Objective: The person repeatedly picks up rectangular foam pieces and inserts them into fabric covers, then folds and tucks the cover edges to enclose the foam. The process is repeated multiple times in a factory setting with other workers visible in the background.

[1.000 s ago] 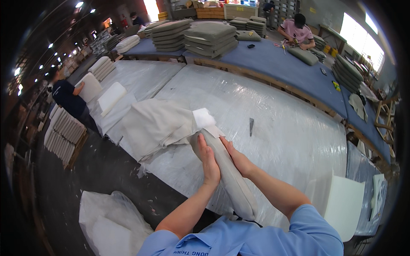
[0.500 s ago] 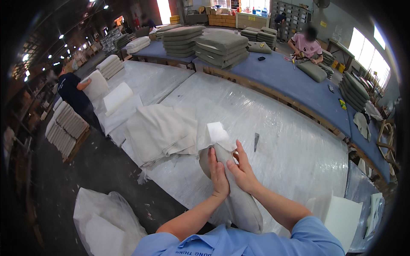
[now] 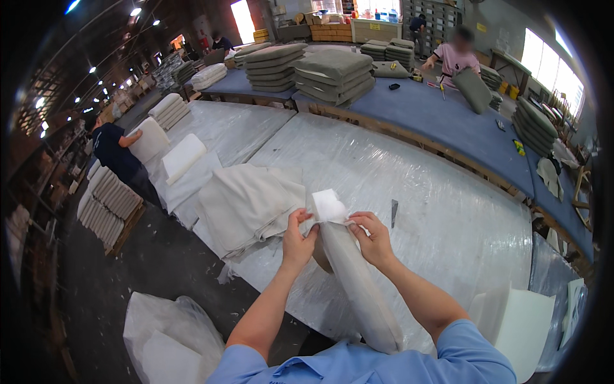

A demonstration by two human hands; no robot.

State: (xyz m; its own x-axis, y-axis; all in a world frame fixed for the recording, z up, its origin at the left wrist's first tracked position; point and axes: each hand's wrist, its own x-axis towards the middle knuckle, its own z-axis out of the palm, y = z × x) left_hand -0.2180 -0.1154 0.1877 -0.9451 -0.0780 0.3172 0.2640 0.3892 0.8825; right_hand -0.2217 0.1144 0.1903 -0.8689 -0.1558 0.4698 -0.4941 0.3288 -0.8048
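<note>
Head view: both hands (image 3: 299, 238) (image 3: 373, 238) grip grey cushion cover (image 3: 358, 288), white foam (image 3: 329, 206) protruding.

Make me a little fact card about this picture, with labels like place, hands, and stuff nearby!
place: big workshop with long tables
table: worktable covered in clear plastic sheet
left hand: grip on the open end of a long beige fabric cushion cover
right hand: grip on the other side of that opening
sticking out: white foam block, at the cover's top
beside left hand: pile of folded beige fabric
far tables: stacks of grey-green cushions
others: person in dark clothes at the left
</note>
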